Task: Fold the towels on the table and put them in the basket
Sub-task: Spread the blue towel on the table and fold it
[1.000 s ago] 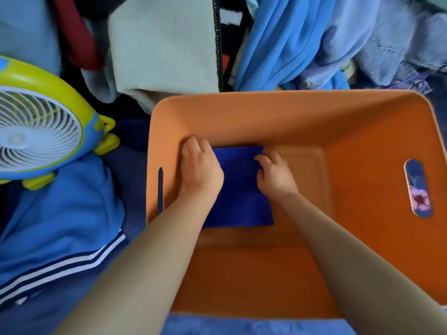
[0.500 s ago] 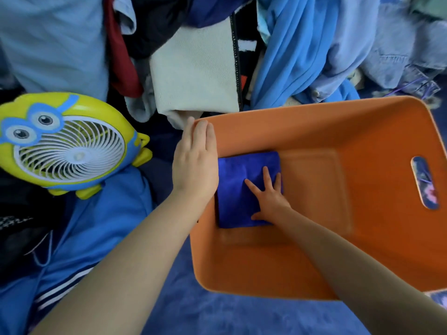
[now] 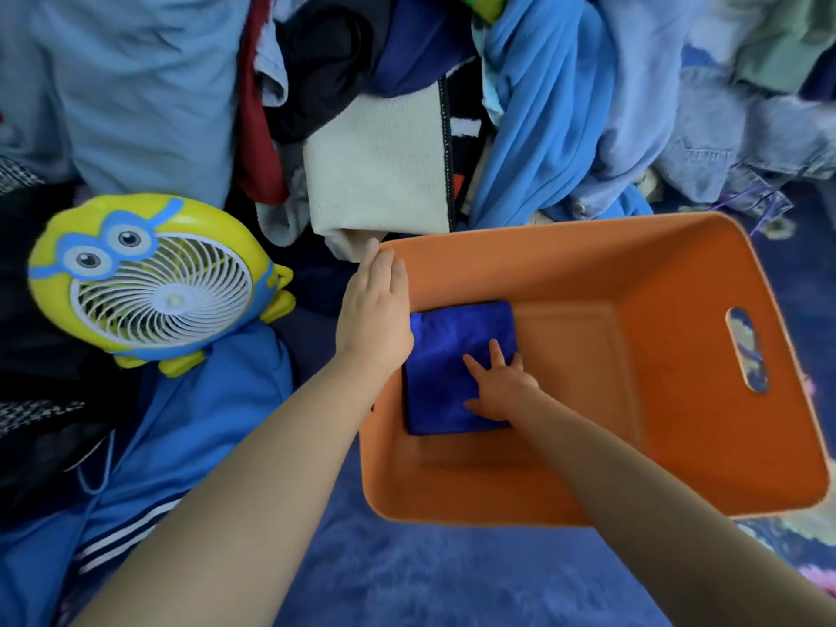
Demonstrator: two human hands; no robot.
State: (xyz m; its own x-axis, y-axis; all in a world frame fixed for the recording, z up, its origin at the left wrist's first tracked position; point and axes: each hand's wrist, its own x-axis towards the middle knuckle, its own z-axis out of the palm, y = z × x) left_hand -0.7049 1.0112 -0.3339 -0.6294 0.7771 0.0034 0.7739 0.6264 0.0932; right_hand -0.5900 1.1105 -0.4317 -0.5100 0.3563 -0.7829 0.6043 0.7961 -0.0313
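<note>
Head camera view, looking down: your right hand [image 3: 497, 391] lies flat, fingers spread, pressing on a folded royal-blue towel [image 3: 445, 377] that sits on the floor of an orange plastic basket [image 3: 588, 260], tucked into its left corner. Your left hand [image 3: 375, 310] rests against the basket's left rim with fingers straight and together, gripping nothing. Neither hand is curled around anything. The towel looks soft, plush and light, so it will likely sag and unfold if lifted by one edge; if you need to shift it, slide a flat palm under the stack or pinch both folded edges together. The basket appears stiff and smooth, with a cut-out handle [image 3: 746, 350] on its right wall, which seems the natural place to grasp it. To the left sits a yellow-and-blue cartoon desk fan [image 3: 149, 282]. A heap of mixed clothing [image 3: 543, 129] is piled behind the basket, and a blue carpet [image 3: 452, 576] lies beneath.
</note>
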